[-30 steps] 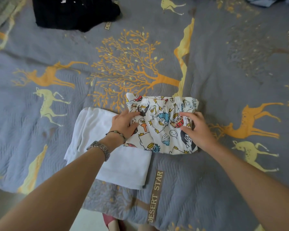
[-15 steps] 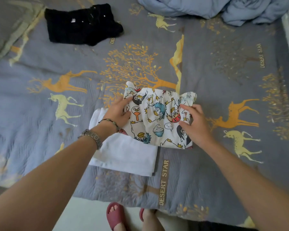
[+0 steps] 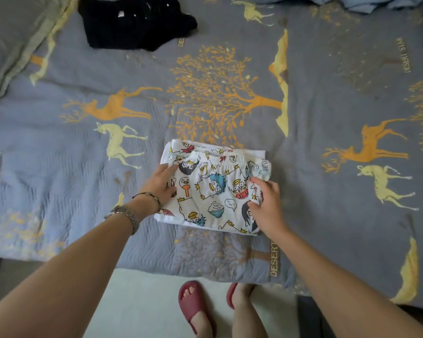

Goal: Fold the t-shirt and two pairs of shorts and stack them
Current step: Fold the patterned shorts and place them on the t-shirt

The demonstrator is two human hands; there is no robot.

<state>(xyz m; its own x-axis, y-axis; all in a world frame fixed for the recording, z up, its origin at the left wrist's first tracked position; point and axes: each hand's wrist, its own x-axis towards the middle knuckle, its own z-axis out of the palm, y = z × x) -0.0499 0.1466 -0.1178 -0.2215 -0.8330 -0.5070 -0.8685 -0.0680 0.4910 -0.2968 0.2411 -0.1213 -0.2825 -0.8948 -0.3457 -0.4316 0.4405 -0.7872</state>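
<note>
Mid-frame, a person's left hand [image 3: 162,182] lies flat, fingers spread, on the left edge of the folded cartoon shorts [image 3: 214,189], w/ watch and bracelet at the wrist; the right hand [image 3: 264,203] presses the right edge, fingers loosely curled on the cloth, not pinching it. A sec ago the shorts lay beside and partly over the white tee [image 3: 167,218], which showed wide at lower left; now they sit squarely on top, w/ only thin white slivers peeking at the top and bottom edges. Judged from this, two of three items are folded and stacked. The black shorts [image 3: 134,20] remain at upper left of frame, well apart, apparently not yet dealt w/. Count: 1 tee, 2 prs shorts, 2 hands, all on a deer-print bedspread [image 3: 352,215].
</note>
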